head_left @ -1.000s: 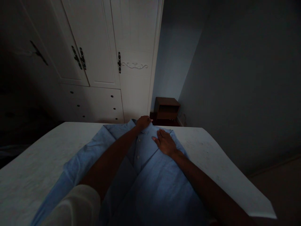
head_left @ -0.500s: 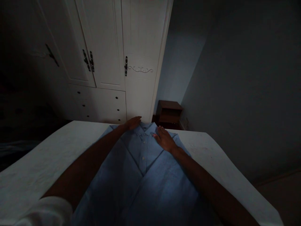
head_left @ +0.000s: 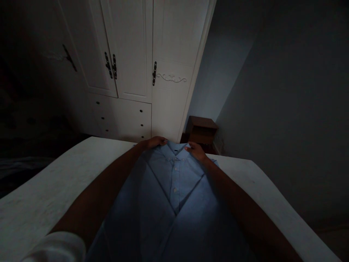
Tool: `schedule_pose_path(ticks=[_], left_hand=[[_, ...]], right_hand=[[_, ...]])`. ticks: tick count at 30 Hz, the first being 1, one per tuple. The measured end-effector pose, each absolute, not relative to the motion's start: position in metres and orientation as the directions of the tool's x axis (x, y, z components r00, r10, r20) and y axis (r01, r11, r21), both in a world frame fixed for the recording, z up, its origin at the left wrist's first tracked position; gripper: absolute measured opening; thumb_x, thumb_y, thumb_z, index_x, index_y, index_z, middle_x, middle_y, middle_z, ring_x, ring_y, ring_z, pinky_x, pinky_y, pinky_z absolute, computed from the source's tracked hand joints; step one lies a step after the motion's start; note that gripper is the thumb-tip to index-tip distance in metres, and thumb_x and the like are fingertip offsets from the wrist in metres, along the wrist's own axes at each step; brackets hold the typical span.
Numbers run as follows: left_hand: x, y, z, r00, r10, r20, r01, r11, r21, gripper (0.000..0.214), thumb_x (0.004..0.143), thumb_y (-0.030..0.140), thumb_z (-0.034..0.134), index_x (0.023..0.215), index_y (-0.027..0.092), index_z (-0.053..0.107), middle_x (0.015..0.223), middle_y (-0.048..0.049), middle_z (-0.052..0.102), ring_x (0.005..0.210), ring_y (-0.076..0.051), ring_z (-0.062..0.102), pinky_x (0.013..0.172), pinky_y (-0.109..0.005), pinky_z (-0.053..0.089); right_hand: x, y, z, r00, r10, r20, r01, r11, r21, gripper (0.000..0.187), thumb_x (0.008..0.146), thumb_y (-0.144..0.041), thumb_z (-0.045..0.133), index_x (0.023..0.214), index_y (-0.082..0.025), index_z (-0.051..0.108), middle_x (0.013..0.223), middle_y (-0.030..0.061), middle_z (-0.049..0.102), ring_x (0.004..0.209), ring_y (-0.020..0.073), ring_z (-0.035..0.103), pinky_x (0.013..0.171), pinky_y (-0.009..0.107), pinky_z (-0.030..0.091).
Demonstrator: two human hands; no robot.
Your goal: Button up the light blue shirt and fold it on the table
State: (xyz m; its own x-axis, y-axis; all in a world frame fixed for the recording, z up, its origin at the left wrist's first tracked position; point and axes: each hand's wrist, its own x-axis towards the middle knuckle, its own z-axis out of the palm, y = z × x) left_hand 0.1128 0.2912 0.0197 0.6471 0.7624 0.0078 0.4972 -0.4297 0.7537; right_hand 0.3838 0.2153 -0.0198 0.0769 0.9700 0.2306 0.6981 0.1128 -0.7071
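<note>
A light blue button-up shirt (head_left: 174,182) lies front side up, its collar at the far end and its sleeves crossed over the front in a V. My left hand (head_left: 156,142) grips the collar's left side, thumb on top and fingers curled behind. On the other side, my right hand (head_left: 196,150) pinches the collar's right edge in the same way. Between the hands the collar stands a little open, showing a small dark label inside. White buttons run down the placket below it. The lower shirt fades into shadow close to me.
Under the shirt is a white, flat surface (head_left: 79,165) with a far edge just past the collar. Beyond it stand a white wardrobe (head_left: 131,54) with drawers and dark handles, and a small brown cabinet (head_left: 203,129). A grey wall (head_left: 294,109) rises on the right.
Both hands lay flat with fingers extended beside the collar; now they are closed on its two sides. The collar looks raised slightly. The view has shifted a little to the left.
</note>
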Motion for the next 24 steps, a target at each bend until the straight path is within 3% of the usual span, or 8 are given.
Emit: schedule_pose_path(ticks=[6, 10, 13, 18, 24], left_hand=[[0.121, 0.299, 0.007, 0.490, 0.859, 0.148, 0.536, -0.431, 0.725, 0.031, 0.078, 0.042, 0.061, 0.059, 0.017, 0.057, 0.055, 0.0019, 0.051, 0.054, -0.011, 0.051, 0.052, -0.023, 0.037], [0.129, 0.301, -0.001, 0.407, 0.892, 0.197, 0.612, -0.426, 0.666, 0.035, 0.077, 0.041, 0.063, 0.055, 0.018, 0.050, 0.053, 0.0031, 0.048, 0.055, -0.011, 0.050, 0.052, -0.023, 0.034], [0.132, 0.295, -0.003, 0.376, 0.898, 0.227, 0.669, -0.433, 0.604, 0.030, 0.078, 0.042, 0.063, 0.062, 0.017, 0.058, 0.060, 0.0009, 0.057, 0.065, -0.014, 0.057, 0.058, -0.023, 0.039], [0.137, 0.278, -0.002, 0.360, 0.899, 0.250, 0.755, -0.438, 0.489, 0.025, 0.084, 0.039, 0.059, 0.083, 0.016, 0.069, 0.091, -0.0087, 0.071, 0.088, -0.021, 0.064, 0.076, -0.028, 0.046], [0.125, 0.257, 0.015, 0.396, 0.882, 0.255, 0.798, -0.469, 0.379, 0.044, 0.099, 0.044, 0.034, 0.109, 0.016, 0.066, 0.111, -0.0130, 0.069, 0.103, -0.023, 0.063, 0.089, -0.032, 0.046]], right_hand=[[0.388, 0.219, -0.023, 0.128, 0.961, 0.247, 0.606, 0.121, -0.786, 0.038, 0.079, -0.046, 0.062, 0.093, -0.013, 0.072, 0.088, 0.0089, 0.075, 0.079, 0.0221, 0.070, 0.069, 0.031, 0.055], [0.387, 0.219, -0.025, 0.171, 0.953, 0.251, 0.619, 0.094, -0.780, 0.029, 0.077, -0.038, 0.061, 0.088, -0.014, 0.073, 0.084, 0.0070, 0.075, 0.076, 0.0222, 0.069, 0.067, 0.031, 0.054], [0.384, 0.216, -0.024, 0.185, 0.948, 0.259, 0.661, 0.075, -0.747, 0.027, 0.078, -0.035, 0.059, 0.089, -0.015, 0.073, 0.086, 0.0066, 0.075, 0.079, 0.0221, 0.069, 0.070, 0.031, 0.053], [0.376, 0.208, -0.022, 0.169, 0.950, 0.263, 0.755, 0.047, -0.654, 0.030, 0.085, -0.037, 0.059, 0.099, -0.014, 0.072, 0.098, 0.0092, 0.075, 0.089, 0.0227, 0.069, 0.079, 0.031, 0.052], [0.371, 0.192, -0.010, 0.095, 0.970, 0.222, 0.840, 0.041, -0.542, 0.036, 0.095, -0.040, 0.051, 0.117, -0.016, 0.066, 0.117, 0.0131, 0.070, 0.108, 0.0258, 0.064, 0.095, 0.035, 0.046]])
